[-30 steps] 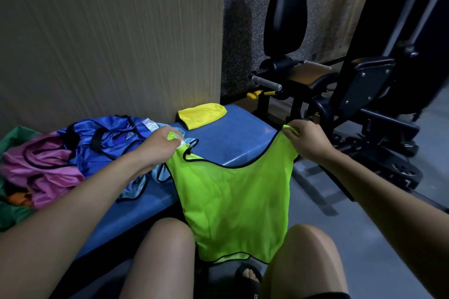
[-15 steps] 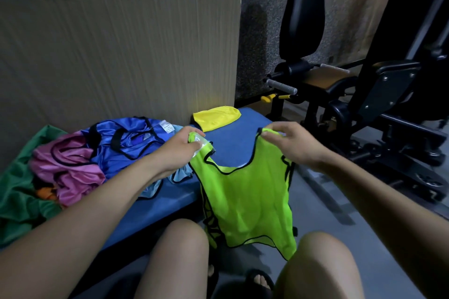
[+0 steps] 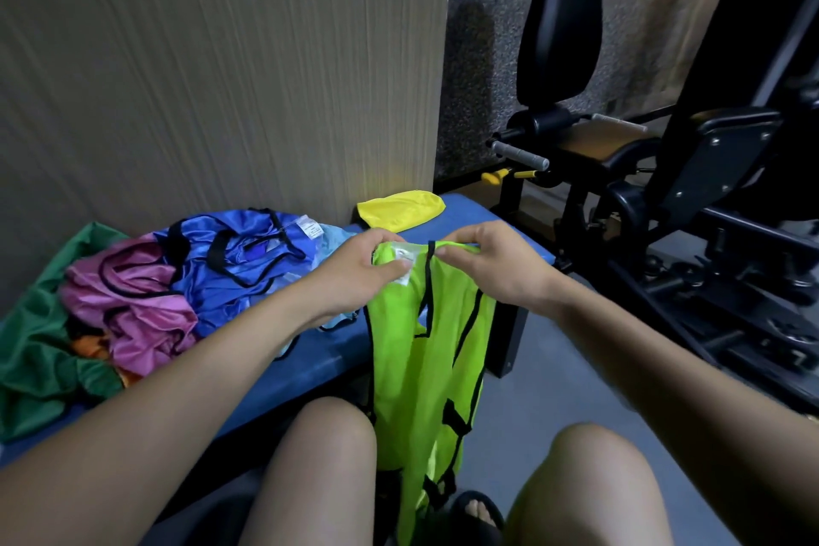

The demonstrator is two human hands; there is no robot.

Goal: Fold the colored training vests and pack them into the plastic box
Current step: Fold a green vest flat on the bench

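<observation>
The neon-green mesh training vest with black trim is pinched at its two shoulder straps, the left hand on the strap with the white label, the right hand on the other. A second ago those hands stood well apart with the vest spread flat; now they nearly touch, so the vest is doubled lengthwise, which I judge to be the first fold. It hangs between the knees in front of the blue padded tabletop, long axis vertical, shoulders up, hem toward the floor. Left on the tabletop lie blue, pink and green vests unfolded, with a yellow fabric bundle behind. No plastic box shows.
</observation>
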